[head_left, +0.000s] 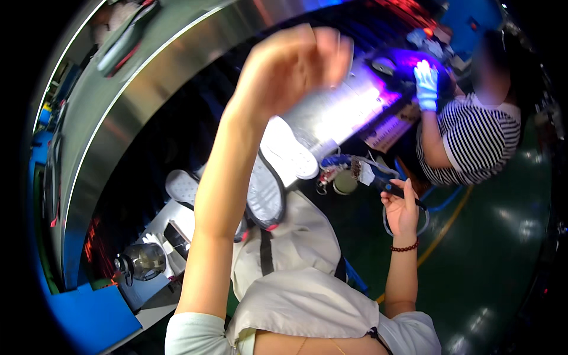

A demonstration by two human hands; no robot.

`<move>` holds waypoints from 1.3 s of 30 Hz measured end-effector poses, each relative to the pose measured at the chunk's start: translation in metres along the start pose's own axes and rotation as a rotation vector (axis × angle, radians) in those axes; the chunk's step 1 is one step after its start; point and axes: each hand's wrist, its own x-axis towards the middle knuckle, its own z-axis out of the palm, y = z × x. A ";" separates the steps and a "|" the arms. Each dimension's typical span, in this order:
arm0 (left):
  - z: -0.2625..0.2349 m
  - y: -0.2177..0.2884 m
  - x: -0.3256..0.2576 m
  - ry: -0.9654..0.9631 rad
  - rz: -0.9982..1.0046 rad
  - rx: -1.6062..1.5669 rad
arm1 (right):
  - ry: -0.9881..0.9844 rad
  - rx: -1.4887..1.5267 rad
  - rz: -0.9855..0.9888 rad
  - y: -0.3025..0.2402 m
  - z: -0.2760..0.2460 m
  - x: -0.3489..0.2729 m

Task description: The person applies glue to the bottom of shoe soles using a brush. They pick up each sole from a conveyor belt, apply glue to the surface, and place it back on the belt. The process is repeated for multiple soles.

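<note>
My left hand (296, 71) is raised high over the steel bench, its fingers curved and smeared by motion. Whether it holds anything does not show. At the right, my right hand (402, 210) grips a brush (392, 188) with a black handle, a pale neck and dark bristles; a thin hose runs from it. Below my left forearm lie a grey shoe sole (264, 189) with a dark rim and a white sole (288, 147). Another grey sole (181, 185) is partly hidden by that forearm.
A curved conveyor (94, 136) carries a grey shoe (126, 50) at the left. A glass pot (145, 261) stands near a blue panel (92, 319). To the right, a co-worker in a striped shirt (479, 139) reaches a gloved hand (426, 86) under purple light.
</note>
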 end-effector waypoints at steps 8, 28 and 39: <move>-0.038 -0.233 -0.133 -0.142 -0.758 1.423 | -0.094 -0.534 0.131 -0.001 -0.051 -0.028; -0.050 -0.279 -0.133 0.612 -0.619 0.917 | 0.015 -0.881 0.062 0.071 -0.068 0.017; -0.038 -0.291 -0.138 0.542 -0.517 1.126 | 0.248 -1.121 0.224 0.149 -0.120 0.066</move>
